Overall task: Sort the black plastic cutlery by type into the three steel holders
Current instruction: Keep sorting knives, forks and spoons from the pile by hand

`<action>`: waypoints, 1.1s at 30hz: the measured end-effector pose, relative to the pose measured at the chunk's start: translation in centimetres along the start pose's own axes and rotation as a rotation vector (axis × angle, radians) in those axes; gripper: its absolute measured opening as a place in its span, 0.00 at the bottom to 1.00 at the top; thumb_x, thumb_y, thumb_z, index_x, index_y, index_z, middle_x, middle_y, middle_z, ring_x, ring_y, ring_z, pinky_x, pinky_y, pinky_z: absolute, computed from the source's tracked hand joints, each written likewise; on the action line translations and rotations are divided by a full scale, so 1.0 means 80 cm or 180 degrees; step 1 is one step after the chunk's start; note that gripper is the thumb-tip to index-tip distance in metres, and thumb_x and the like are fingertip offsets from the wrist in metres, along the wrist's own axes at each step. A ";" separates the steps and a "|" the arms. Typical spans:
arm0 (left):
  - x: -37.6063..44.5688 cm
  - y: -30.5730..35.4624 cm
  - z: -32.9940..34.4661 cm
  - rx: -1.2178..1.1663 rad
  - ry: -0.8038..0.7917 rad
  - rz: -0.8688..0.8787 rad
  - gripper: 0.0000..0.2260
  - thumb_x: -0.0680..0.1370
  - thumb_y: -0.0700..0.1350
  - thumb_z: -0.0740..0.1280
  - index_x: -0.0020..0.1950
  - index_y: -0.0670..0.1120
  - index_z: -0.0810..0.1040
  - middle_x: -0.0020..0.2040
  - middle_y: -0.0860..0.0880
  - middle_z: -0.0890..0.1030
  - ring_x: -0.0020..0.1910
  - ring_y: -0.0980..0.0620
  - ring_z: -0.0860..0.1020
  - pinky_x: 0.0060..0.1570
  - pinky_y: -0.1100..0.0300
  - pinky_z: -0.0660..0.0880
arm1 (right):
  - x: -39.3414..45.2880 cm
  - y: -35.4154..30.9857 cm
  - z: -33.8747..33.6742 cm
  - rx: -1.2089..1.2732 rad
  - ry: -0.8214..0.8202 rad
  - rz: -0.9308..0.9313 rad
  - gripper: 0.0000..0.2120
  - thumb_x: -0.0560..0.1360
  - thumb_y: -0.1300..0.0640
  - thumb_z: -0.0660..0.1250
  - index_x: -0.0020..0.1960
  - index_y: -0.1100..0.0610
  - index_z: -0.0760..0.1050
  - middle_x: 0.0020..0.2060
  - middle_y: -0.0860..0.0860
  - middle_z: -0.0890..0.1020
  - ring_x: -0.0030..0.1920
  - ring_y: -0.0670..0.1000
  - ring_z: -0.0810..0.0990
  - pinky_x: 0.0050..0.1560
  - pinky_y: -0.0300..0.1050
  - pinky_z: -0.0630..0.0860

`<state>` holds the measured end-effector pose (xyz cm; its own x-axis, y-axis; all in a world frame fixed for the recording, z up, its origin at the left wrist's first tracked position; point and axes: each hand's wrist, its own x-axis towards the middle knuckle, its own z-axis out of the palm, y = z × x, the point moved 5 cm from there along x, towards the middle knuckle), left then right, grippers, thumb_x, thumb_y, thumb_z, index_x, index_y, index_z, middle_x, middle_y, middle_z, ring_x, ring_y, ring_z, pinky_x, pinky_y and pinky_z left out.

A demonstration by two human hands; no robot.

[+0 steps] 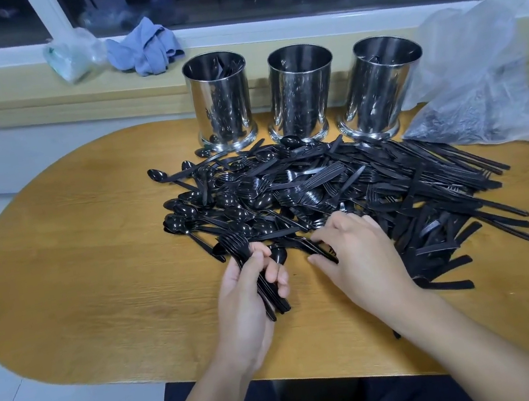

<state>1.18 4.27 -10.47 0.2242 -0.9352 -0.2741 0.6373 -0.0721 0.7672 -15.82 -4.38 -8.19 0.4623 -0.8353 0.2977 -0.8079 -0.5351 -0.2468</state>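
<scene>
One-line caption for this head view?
Left hand grips a bundle of forks while right hand picks through the cutlery pile before three steel holders.
</scene>
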 end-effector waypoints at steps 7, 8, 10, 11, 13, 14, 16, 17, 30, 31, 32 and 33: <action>-0.002 0.002 -0.001 -0.0128 0.0100 0.0064 0.03 0.89 0.43 0.64 0.60 0.45 0.76 0.40 0.47 0.70 0.39 0.49 0.73 0.36 0.58 0.71 | 0.006 -0.005 0.008 -0.0246 0.0097 -0.0246 0.07 0.77 0.51 0.78 0.52 0.51 0.85 0.47 0.46 0.79 0.49 0.53 0.80 0.56 0.50 0.73; -0.002 0.002 -0.001 -0.0138 0.0106 0.0077 0.03 0.89 0.43 0.64 0.60 0.44 0.76 0.40 0.47 0.70 0.39 0.49 0.73 0.36 0.58 0.71 | 0.007 -0.003 0.008 -0.0238 0.0099 -0.0197 0.06 0.78 0.50 0.78 0.52 0.51 0.85 0.46 0.46 0.80 0.48 0.53 0.80 0.56 0.50 0.73; -0.002 0.002 -0.002 -0.0175 0.0105 0.0081 0.03 0.89 0.43 0.64 0.59 0.44 0.76 0.40 0.47 0.70 0.39 0.49 0.72 0.35 0.58 0.71 | 0.009 -0.001 0.007 -0.0176 0.0076 -0.0082 0.06 0.78 0.49 0.78 0.51 0.51 0.85 0.44 0.46 0.81 0.47 0.53 0.81 0.55 0.51 0.75; -0.003 0.002 -0.002 -0.0186 0.0100 0.0074 0.03 0.89 0.43 0.65 0.60 0.44 0.76 0.40 0.47 0.70 0.39 0.49 0.72 0.35 0.58 0.71 | 0.010 0.000 0.005 -0.0134 0.0054 -0.0030 0.06 0.78 0.49 0.79 0.50 0.51 0.85 0.43 0.46 0.81 0.46 0.52 0.81 0.54 0.51 0.76; -0.003 0.002 -0.002 -0.0194 0.0092 0.0058 0.03 0.89 0.43 0.65 0.60 0.44 0.76 0.40 0.47 0.70 0.39 0.50 0.72 0.35 0.59 0.71 | 0.011 0.000 -0.001 -0.0080 0.0024 0.0047 0.06 0.78 0.50 0.79 0.48 0.50 0.84 0.41 0.45 0.80 0.44 0.51 0.80 0.53 0.50 0.75; -0.003 0.002 -0.002 -0.0198 0.0093 0.0057 0.03 0.89 0.43 0.65 0.61 0.44 0.76 0.40 0.47 0.70 0.39 0.50 0.72 0.35 0.58 0.71 | 0.011 -0.001 -0.005 -0.0028 0.0036 0.0087 0.06 0.78 0.50 0.79 0.46 0.50 0.84 0.40 0.44 0.79 0.43 0.51 0.80 0.53 0.49 0.75; -0.002 0.001 -0.003 -0.0206 0.0102 0.0068 0.03 0.89 0.43 0.65 0.61 0.44 0.76 0.40 0.47 0.70 0.39 0.50 0.72 0.35 0.58 0.70 | 0.009 0.001 -0.014 0.0213 0.0082 0.0249 0.06 0.79 0.50 0.78 0.44 0.49 0.83 0.38 0.42 0.78 0.43 0.49 0.78 0.53 0.49 0.73; -0.003 0.001 -0.003 -0.0200 0.0108 0.0073 0.03 0.89 0.43 0.65 0.61 0.44 0.76 0.40 0.47 0.70 0.39 0.50 0.73 0.35 0.58 0.70 | 0.008 0.002 -0.018 0.0371 0.0099 0.0357 0.07 0.79 0.50 0.77 0.44 0.48 0.83 0.38 0.41 0.78 0.43 0.48 0.77 0.54 0.48 0.73; -0.017 0.018 -0.008 0.0692 0.0142 0.0398 0.11 0.85 0.52 0.73 0.55 0.46 0.77 0.41 0.49 0.70 0.36 0.54 0.64 0.34 0.55 0.58 | -0.008 -0.068 -0.033 0.2765 -0.0791 0.0479 0.09 0.83 0.55 0.73 0.45 0.47 0.87 0.37 0.43 0.82 0.36 0.42 0.75 0.41 0.37 0.73; -0.017 0.017 -0.011 0.0658 0.0148 0.0395 0.12 0.84 0.53 0.73 0.57 0.45 0.78 0.41 0.48 0.71 0.36 0.53 0.65 0.34 0.56 0.59 | -0.009 -0.077 -0.029 0.2749 -0.0847 0.0366 0.10 0.83 0.56 0.73 0.45 0.46 0.87 0.39 0.44 0.83 0.37 0.44 0.76 0.41 0.37 0.73; -0.017 0.017 -0.015 0.0636 0.0181 0.0382 0.13 0.85 0.53 0.73 0.58 0.44 0.78 0.41 0.47 0.71 0.36 0.53 0.65 0.34 0.56 0.60 | -0.010 -0.082 -0.025 0.2710 -0.0855 0.0298 0.10 0.83 0.56 0.73 0.45 0.45 0.88 0.40 0.45 0.83 0.38 0.45 0.77 0.42 0.37 0.73; -0.018 0.019 -0.019 0.0643 0.0243 0.0368 0.13 0.86 0.54 0.71 0.58 0.44 0.79 0.41 0.46 0.71 0.35 0.52 0.64 0.34 0.56 0.61 | -0.011 -0.084 -0.022 0.2654 -0.0801 0.0290 0.09 0.82 0.56 0.74 0.45 0.45 0.88 0.40 0.46 0.83 0.39 0.46 0.77 0.42 0.38 0.74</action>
<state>2.95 6.01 -9.83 0.3469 -0.9130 -0.2148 0.4456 -0.0411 0.8943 -11.44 0.13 -5.19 0.5555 -0.8296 0.0559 -0.3605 -0.3008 -0.8829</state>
